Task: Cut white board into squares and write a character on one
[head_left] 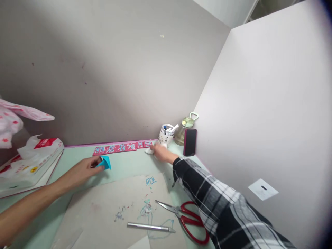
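My left hand [92, 166] is closed on a bright blue folded piece of paper [105, 162], held a little above the pale green tabletop. Farther right, my right hand [161, 153] reaches toward the back of the table. Its fingers are pinched on a white crumpled tissue-like piece [148, 151], partly hidden by the hand. Just left of it runs a row of red strips [116, 148] with light blue characters, lying along the table's back edge. Behind the right hand stands a cup of pens [166, 137] with a printed white sleeve.
A grey board [103, 207] with pen marks covers the front. On it lie red-handled scissors [192, 221], partly under my right sleeve, and a metal craft knife [150, 227]. A bottle [180, 135] and phone [190, 142] stand by the right wall. Plastic bags [33, 160] lie left.
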The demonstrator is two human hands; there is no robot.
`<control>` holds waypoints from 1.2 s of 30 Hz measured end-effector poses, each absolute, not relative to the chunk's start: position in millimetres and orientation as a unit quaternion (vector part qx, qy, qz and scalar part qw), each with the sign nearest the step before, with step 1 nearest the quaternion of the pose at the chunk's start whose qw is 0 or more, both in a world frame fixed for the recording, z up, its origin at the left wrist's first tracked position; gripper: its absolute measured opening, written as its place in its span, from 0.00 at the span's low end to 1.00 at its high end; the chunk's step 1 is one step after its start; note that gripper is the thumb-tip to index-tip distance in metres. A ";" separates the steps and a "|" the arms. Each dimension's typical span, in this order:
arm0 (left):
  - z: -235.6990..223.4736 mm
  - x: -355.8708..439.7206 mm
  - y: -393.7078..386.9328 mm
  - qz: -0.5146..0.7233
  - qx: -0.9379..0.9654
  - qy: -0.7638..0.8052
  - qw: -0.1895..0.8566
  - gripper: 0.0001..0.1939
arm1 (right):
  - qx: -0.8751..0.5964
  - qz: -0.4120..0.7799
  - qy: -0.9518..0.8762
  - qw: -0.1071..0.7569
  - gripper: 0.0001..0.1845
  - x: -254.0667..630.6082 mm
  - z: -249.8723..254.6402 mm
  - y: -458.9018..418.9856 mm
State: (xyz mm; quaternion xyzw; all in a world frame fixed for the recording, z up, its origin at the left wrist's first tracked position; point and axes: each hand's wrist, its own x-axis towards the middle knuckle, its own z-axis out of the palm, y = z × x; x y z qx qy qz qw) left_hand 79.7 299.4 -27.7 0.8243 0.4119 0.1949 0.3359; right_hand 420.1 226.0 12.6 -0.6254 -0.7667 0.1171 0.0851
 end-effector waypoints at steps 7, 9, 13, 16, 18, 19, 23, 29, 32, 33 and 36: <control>-50.0 80.4 273.8 0.103 0.847 0.382 0.355 0.09 | -0.539 0.226 -0.812 -0.003 0.08 424.1 18.7 206.5; -49.9 80.5 271.7 0.107 0.844 0.389 0.352 0.09 | -0.557 0.203 -0.805 0.024 0.10 424.4 26.4 217.8; -46.3 82.5 272.8 0.103 0.845 0.387 0.354 0.10 | -0.590 0.155 -0.790 0.063 0.15 392.7 17.0 230.5; -44.4 82.9 275.1 0.099 0.849 0.379 0.355 0.10 | -0.551 0.168 -0.816 0.051 0.12 357.9 4.4 218.9; -44.6 82.4 277.1 0.098 0.849 0.377 0.358 0.10 | -0.543 0.159 -0.823 0.048 0.12 352.3 6.4 208.1; -45.2 82.2 278.1 0.098 0.848 0.378 0.359 0.10 | -0.557 0.143 -0.817 0.052 0.13 357.8 10.8 203.4; -48.1 82.4 280.9 0.095 0.845 0.384 0.361 0.12 | -0.681 0.046 -0.727 0.072 0.11 416.4 29.4 191.1; -49.2 83.2 279.3 0.101 0.842 0.388 0.362 0.11 | -0.737 0.049 -0.674 0.023 0.15 459.0 11.9 160.1; -46.2 84.0 279.0 0.097 0.840 0.389 0.366 0.11 | -0.682 0.104 -0.724 0.007 0.10 456.9 13.1 149.7; -44.4 84.9 279.2 0.094 0.839 0.389 0.369 0.11 | -0.664 0.114 -0.739 0.011 0.10 457.1 17.3 151.7; -37.4 89.6 280.2 0.080 0.838 0.388 0.375 0.11 | -0.652 0.091 -0.751 0.055 0.11 457.6 29.7 175.9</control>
